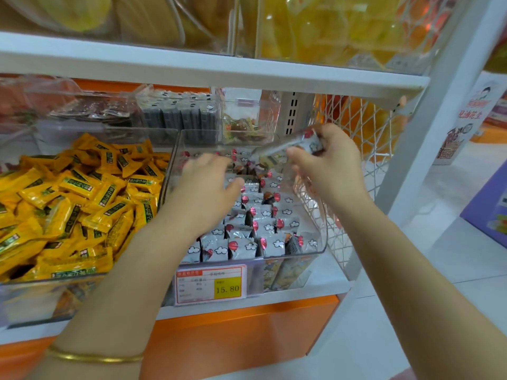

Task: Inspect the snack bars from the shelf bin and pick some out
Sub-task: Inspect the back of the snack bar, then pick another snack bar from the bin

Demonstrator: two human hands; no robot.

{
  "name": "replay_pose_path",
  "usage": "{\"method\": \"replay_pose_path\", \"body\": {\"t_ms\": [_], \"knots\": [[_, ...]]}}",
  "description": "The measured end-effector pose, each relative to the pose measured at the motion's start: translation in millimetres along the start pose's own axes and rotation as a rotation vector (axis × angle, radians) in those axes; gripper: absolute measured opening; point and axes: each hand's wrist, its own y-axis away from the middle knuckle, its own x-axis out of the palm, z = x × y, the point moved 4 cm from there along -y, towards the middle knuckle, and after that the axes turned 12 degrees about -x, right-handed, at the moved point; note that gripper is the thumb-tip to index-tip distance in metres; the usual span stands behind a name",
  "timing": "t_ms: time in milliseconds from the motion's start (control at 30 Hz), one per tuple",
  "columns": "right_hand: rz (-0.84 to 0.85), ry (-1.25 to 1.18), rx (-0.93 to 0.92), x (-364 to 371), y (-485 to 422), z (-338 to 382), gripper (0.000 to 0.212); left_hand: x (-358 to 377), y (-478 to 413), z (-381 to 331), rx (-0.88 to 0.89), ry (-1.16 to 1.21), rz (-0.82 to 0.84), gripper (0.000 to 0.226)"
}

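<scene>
- While your right hand [326,163] pinches one snack bar [290,146], lifted at centre right of the frame, the picking looks barely begun;
- your left hand [208,185], fingers loose and holding nothing, hovers over the bars [255,223] packed in the clear bin [319,215] mid-frame; most are yet to be inspected.

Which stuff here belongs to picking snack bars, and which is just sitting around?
Job: clear bin, cloud-print snack bars, held bar, right hand gripping it, left hand over the bin.
Bystanders: yellow packets, price tag, dark grey packs, mesh basket.
</scene>
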Motion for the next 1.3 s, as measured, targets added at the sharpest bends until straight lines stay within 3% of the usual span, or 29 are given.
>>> {"method": "replay_pose_path", "body": {"t_ms": [100,267,367,467,567,667,867,1100,1300], "knots": [[0.078,0.136,-0.059,18.6,-25.4,-4.4,0.022,18.0,-4.2,1.2,0.026,-0.228,0.143,0.056],[0.335,0.384,-0.184,56.5,-57.3,-12.2,0.029,32.9,-8.5,8.5,-0.035,-0.286,0.292,0.061],[0.552,0.557,-0.227,82.0,-62.0,-18.3,0.035,35.3,-7.8,9.1,-0.035,-0.272,0.32,0.061],[0.646,0.645,-0.247,96.0,-65.2,-19.1,0.04,34.8,-7.9,9.8,-0.028,-0.262,0.322,0.06],[0.764,0.662,-0.249,104.1,-65.4,-19.5,0.022,33.9,-8.5,9.5,-0.021,-0.261,0.327,0.059],[0.912,0.647,-0.219,113.9,-59.1,-26.2,0.026,33.6,-8.8,9.2,-0.023,-0.262,0.338,0.058],[0.597,0.417,-0.136,98.9,-85.5,-27.0,0.02,30.3,-8.2,8.2,-0.029,-0.24,0.342,0.056],[0.668,0.78,-0.328,123.0,-81.5,-36.4,0.017,25.1,-5.8,6.3,-0.023,-0.233,0.327,0.055],[0.47,0.593,-0.196,103.6,-87.7,-26.6,0.015,16.0,-3.6,2.4,-0.011,-0.142,0.26,0.032]]}}
